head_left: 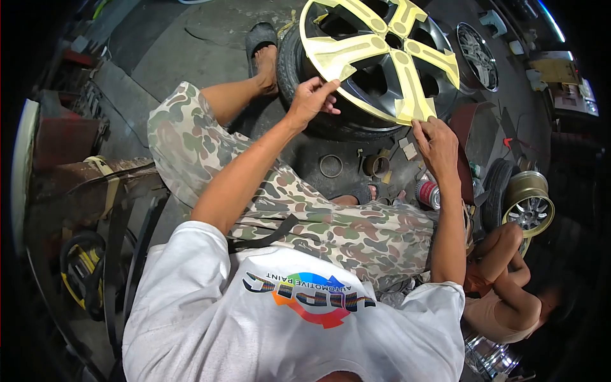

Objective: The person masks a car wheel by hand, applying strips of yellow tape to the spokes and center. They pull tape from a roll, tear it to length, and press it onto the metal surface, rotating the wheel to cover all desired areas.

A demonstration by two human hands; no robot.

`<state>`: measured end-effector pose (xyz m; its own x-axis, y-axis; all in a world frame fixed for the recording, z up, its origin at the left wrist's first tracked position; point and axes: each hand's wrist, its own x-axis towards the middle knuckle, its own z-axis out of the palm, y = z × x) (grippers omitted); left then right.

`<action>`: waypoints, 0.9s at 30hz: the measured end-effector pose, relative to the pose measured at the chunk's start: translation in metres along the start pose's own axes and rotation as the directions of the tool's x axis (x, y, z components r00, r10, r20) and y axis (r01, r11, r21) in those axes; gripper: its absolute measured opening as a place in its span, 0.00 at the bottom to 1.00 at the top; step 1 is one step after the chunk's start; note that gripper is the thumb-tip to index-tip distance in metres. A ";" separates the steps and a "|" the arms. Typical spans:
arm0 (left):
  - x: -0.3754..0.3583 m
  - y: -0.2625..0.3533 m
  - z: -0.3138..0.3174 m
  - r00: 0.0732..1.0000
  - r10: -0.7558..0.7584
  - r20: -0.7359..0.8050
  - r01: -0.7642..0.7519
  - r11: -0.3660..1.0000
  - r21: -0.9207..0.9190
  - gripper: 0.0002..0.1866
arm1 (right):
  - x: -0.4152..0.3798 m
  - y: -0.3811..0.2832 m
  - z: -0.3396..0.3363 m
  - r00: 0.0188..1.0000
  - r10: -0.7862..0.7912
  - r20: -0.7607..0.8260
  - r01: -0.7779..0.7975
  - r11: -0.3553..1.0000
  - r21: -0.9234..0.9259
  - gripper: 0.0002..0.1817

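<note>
A dark wheel rim [380,81] in a black tyre [291,62] lies before me, its spokes covered with pale yellow masking tape [407,81]. The tape also runs along the rim's outer edge. My left hand [312,102] is closed at the near left of that edge, thumb and forefinger pinching the tape. At the near right, my right hand [436,141] pinches the tape by the end of a spoke. Both hands touch the taped edge with their fingertips.
Near my knees on the floor are a thin ring [331,166], a brown tape roll [377,166] and a red-labelled can [428,193]. A gold-rimmed wheel [528,194] and another wheel [477,56] stand right. Another person [503,305] crouches at lower right.
</note>
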<state>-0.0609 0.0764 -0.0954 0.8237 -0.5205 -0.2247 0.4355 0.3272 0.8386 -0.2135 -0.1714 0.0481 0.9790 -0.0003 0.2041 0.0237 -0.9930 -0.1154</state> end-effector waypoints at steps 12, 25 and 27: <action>0.041 0.028 -0.045 0.989 0.088 -0.119 -0.087 0.996 0.016 0.16 | 0.035 -0.004 0.032 0.945 -0.248 -0.215 0.191 0.948 -0.255 0.13; 0.055 0.032 -0.034 0.922 0.247 -0.299 -0.195 0.962 0.193 0.21 | 0.078 0.057 0.020 0.947 0.019 -0.320 -0.066 0.989 -0.134 0.16; 0.050 0.027 -0.021 0.893 0.322 -0.314 -0.206 0.913 0.352 0.25 | 0.104 0.081 0.025 0.949 0.051 -0.310 -0.097 0.986 -0.134 0.17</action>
<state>-0.0005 0.0760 -0.0948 0.9900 -0.1114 -0.0862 0.1004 0.1281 0.9867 -0.1043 -0.2486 0.0359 0.8680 -0.0877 0.4888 -0.0990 -0.9951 -0.0029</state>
